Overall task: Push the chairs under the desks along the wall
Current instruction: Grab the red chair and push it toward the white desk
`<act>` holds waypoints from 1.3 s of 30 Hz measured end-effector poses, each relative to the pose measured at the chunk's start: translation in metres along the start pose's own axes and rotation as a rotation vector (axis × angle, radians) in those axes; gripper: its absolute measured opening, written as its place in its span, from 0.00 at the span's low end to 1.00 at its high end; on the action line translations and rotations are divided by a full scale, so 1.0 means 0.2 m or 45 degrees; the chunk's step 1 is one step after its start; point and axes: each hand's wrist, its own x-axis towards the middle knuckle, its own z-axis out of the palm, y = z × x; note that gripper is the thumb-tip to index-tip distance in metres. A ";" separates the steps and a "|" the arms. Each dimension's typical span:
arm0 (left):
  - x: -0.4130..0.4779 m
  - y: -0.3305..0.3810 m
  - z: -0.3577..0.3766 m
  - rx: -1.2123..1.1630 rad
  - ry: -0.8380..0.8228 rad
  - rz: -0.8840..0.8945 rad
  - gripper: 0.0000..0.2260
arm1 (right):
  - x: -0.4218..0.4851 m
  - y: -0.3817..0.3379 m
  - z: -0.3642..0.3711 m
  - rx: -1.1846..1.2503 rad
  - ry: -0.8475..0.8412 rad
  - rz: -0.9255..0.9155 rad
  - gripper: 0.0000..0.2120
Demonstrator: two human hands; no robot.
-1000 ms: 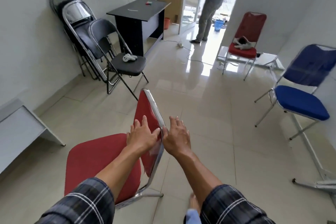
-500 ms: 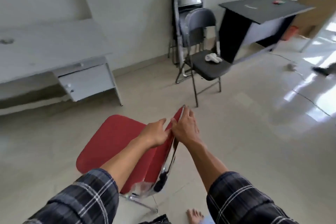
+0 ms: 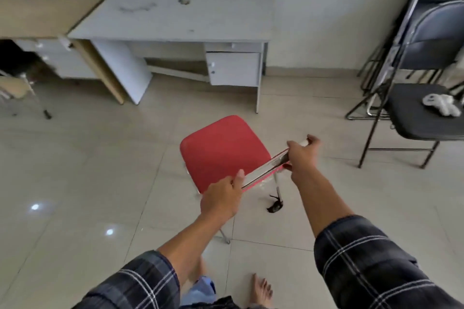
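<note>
A red padded chair (image 3: 221, 149) with a chrome frame stands on the tiled floor in front of me, its seat facing the white desk (image 3: 175, 20) against the wall. I see its backrest edge-on from above. My left hand (image 3: 222, 195) grips the near-left end of the backrest top. My right hand (image 3: 302, 155) grips the far-right end. The desk has a drawer unit (image 3: 233, 68) on its right side and an opening under its top on the left.
A wood-topped desk (image 3: 47, 16) adjoins the white one on the left, with a beige chair (image 3: 15, 88) partly seen at the left edge. Black folding chairs (image 3: 426, 40) stand at the right; one seat (image 3: 426, 118) holds a white object (image 3: 442, 104). My bare feet show below.
My view has swung left toward the white desk. The red chair has turned so its seat faces the desk, and my hands have spread from the backrest's middle to its two ends.
</note>
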 end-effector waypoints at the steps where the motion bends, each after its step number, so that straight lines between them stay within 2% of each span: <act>1: -0.03 -0.01 0.01 -0.098 0.045 -0.176 0.31 | 0.02 -0.02 0.00 0.074 -0.004 0.057 0.27; 3: -0.07 -0.06 0.04 -0.478 0.060 -0.572 0.29 | 0.06 -0.04 0.00 0.194 -0.015 0.186 0.25; 5: -0.06 -0.09 0.08 -1.248 -0.089 -0.965 0.26 | 0.06 -0.07 -0.02 0.210 -0.054 0.305 0.17; 6: -0.06 -0.11 0.08 -1.623 -0.233 -1.097 0.29 | 0.05 -0.08 -0.03 0.197 -0.092 0.350 0.11; 7: -0.06 -0.13 0.09 -1.883 -0.337 -1.133 0.33 | 0.04 -0.09 -0.03 0.179 -0.151 0.374 0.10; 8: -0.04 -0.14 0.09 -2.016 -0.394 -1.091 0.33 | 0.02 -0.10 -0.03 0.173 -0.212 0.397 0.10; 9: -0.02 -0.14 0.09 -2.083 -0.379 -1.052 0.28 | 0.01 -0.10 -0.03 0.164 -0.249 0.414 0.11; 12: 0.04 -0.08 0.08 -2.199 -0.231 -1.032 0.11 | 0.01 -0.09 -0.03 0.154 -0.270 0.423 0.06; 15: 0.08 -0.04 0.04 -2.297 -0.137 -1.033 0.03 | 0.00 -0.08 0.00 0.199 -0.269 0.451 0.07; 21: 0.15 -0.18 -0.20 -2.365 0.113 -1.085 0.06 | -0.07 0.02 0.14 0.388 -0.383 0.554 0.07; 24: 0.21 -0.32 -0.31 -2.360 0.189 -1.111 0.03 | -0.04 0.02 0.16 0.544 -0.438 0.725 0.27; 25: 0.23 -0.37 -0.34 -2.380 0.198 -1.114 0.02 | -0.03 0.02 0.17 0.573 -0.433 0.783 0.29; 28: 0.29 -0.49 -0.43 -2.337 0.156 -1.211 0.15 | -0.01 0.03 0.23 0.618 -0.456 0.875 0.23; 31: 0.32 -0.52 -0.46 -2.214 0.060 -1.270 0.09 | -0.06 0.03 0.30 0.568 -0.518 0.885 0.13; 35: 0.44 -0.59 -0.52 -2.026 0.040 -1.265 0.05 | -0.06 0.04 0.40 0.578 -0.452 0.849 0.15; 39: 0.58 -0.65 -0.67 -1.959 0.105 -1.251 0.07 | -0.08 0.00 0.57 0.613 -0.413 0.872 0.16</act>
